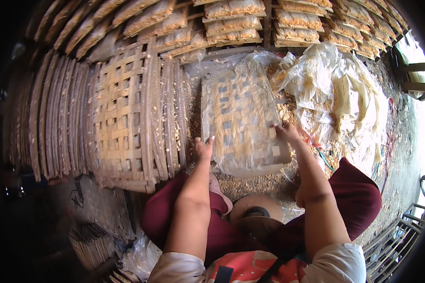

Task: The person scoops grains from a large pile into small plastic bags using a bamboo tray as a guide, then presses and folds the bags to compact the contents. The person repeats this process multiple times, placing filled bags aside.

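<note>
In front of me is a woven bamboo tray with square gaps in its lattice. A wrinkled clear plastic sheet covers it and hangs past its near edge. My left hand is at the tray's left edge, thumb up against the plastic and fingers curled. At the right edge, my right hand has its thumb over the top of the covered rim, the other fingers partly hidden. Both hands appear to grip the tray's sides through the sheet.
Woven bamboo trays stand on edge at left. Crumpled plastic sheets are heaped at right among orange-brown crumbs. Racks of filled trays rise at the far side. A round spool-like object sits between my legs.
</note>
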### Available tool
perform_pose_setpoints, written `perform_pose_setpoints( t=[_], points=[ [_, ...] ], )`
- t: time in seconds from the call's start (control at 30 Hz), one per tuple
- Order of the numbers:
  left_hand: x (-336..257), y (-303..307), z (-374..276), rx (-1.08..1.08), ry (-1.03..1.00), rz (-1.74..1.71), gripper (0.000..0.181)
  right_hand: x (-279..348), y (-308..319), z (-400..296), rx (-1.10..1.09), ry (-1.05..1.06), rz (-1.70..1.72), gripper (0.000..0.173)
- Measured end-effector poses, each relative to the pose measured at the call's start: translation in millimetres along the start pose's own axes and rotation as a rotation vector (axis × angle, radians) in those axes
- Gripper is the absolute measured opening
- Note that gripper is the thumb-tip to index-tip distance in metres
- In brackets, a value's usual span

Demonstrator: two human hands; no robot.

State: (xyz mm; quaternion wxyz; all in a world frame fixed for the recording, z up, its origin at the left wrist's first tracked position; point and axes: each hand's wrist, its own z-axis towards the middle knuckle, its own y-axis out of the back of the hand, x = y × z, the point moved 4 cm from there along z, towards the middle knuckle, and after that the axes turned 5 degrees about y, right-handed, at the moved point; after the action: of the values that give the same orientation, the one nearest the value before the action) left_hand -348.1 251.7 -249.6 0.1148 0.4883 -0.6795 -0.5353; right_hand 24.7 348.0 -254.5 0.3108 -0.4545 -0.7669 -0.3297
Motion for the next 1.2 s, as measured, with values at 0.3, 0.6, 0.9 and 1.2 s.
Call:
perform_pose_setpoints(
  t=[0.3,0.6,0.9,1.2],
  points=[
    [-46.0,128.9,-35.2,0.464,-0.075,-0.364,0.045,121.9,29.0,-131.2,0.206,0.031,0.702,0.039],
    [-34.6,327.3,-307.2,0.071,-0.525,-0.695,0.023,195.7,18.3,-346.7,0.031,0.262,0.619,0.039],
    [51.6,281.1,-422.3,0.790,-0.083,-1.191,0.059,213.1,-23.6,-453.2,0.076,0.458,0.686,0.042],
    [137.3,299.4,-464.3,0.474,-0.009,-1.843,0.046,251.4,-100.6,-507.9,0.336,0.629,0.592,0.056]
  ],
)
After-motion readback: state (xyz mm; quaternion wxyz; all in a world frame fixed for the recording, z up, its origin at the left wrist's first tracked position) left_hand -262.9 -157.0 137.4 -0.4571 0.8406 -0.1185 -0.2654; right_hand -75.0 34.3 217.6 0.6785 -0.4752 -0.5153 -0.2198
